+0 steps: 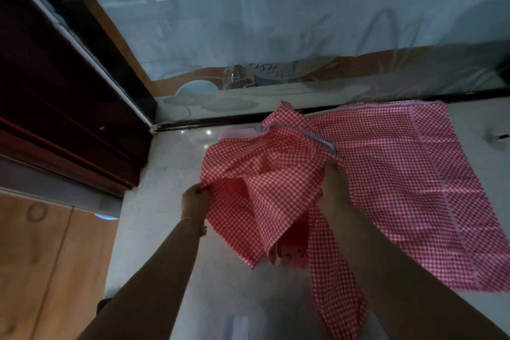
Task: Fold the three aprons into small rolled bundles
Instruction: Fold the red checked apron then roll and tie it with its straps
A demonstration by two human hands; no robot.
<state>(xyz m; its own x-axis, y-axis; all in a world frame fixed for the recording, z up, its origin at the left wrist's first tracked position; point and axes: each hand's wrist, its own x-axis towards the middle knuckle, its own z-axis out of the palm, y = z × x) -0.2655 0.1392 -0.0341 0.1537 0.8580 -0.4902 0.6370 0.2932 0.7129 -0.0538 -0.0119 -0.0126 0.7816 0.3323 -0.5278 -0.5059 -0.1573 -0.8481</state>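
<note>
Red-and-white checked cloth fills our view: we hold one apron point(265, 190) lifted above the pale tabletop point(171, 174), while another checked apron point(408, 168) lies spread flat just behind it, near the wall. Our left hand point(194, 201) has its fingers clamped on the left edge; our right hand point(332, 188) pinches the right edge near the striped trim point(317, 141). A long strap point(331, 270) hangs down between our arms. We judge the fabric thin, light and limp, so it sags and creases. Holding it at opposite hems or corners should keep it taut for folding.
</note>
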